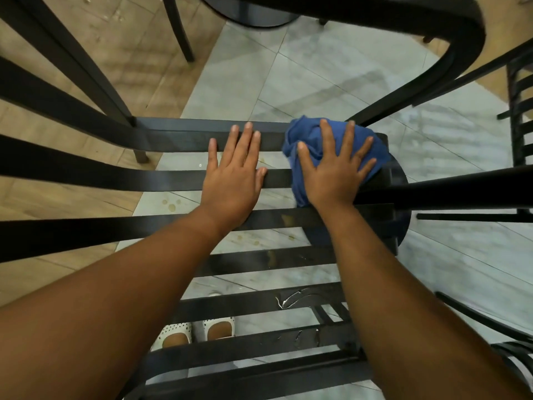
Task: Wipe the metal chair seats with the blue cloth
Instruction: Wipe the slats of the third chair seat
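A black metal chair seat made of flat slats fills the middle of the view. The crumpled blue cloth lies on its far right slats. My right hand presses flat on the cloth with the fingers spread. My left hand rests flat on the bare slats just left of the cloth, fingers straight and reaching the far slat. White scratches and smears mark the near slats.
Another black chair's curved frame stands at the far right, and a round table base at the top. More chair slats are at the right edge. My feet in white shoes show through the slats on the tiled floor.
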`<action>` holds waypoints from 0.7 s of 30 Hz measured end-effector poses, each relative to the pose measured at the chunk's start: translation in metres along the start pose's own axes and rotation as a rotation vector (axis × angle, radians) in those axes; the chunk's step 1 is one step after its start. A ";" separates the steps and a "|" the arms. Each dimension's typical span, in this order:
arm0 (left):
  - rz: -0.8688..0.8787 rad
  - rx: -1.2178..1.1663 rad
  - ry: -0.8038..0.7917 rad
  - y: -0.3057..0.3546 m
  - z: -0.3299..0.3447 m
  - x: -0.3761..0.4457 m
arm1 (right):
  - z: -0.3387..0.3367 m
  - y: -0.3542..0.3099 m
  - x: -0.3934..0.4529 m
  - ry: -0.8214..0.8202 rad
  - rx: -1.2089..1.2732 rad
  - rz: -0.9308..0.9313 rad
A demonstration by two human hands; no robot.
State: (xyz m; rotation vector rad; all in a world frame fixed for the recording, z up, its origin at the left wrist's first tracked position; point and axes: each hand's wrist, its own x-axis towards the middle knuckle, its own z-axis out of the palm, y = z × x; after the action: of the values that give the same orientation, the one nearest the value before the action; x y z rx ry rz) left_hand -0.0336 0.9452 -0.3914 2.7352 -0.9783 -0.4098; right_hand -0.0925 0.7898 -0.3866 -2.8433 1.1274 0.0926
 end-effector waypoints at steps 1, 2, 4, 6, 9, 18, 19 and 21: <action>0.005 -0.011 -0.005 0.000 -0.001 0.000 | -0.001 0.008 0.003 0.011 0.012 0.028; 0.017 -0.028 -0.005 -0.001 -0.002 -0.001 | -0.002 0.012 0.006 0.022 0.028 0.064; 0.068 -0.094 0.019 -0.007 -0.004 -0.006 | -0.002 0.007 0.008 0.036 0.062 0.164; 0.145 -0.155 0.074 -0.015 -0.003 -0.012 | 0.000 -0.012 0.003 0.025 0.077 0.245; 0.190 -0.113 0.070 -0.027 -0.003 -0.017 | 0.010 -0.041 -0.014 -0.002 0.040 0.105; 0.116 -0.028 -0.183 -0.037 -0.020 -0.011 | 0.009 -0.002 -0.009 0.077 -0.011 0.027; 0.112 -0.016 -0.188 -0.038 -0.019 -0.011 | 0.008 -0.002 -0.008 0.083 -0.010 0.084; 0.113 0.005 -0.194 -0.038 -0.017 -0.011 | 0.006 -0.009 -0.005 0.040 0.000 0.188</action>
State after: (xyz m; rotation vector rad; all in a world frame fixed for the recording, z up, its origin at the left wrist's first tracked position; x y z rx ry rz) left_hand -0.0135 0.9827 -0.3838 2.6663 -1.1760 -0.6622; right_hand -0.0902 0.8001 -0.3920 -2.7437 1.4012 0.0478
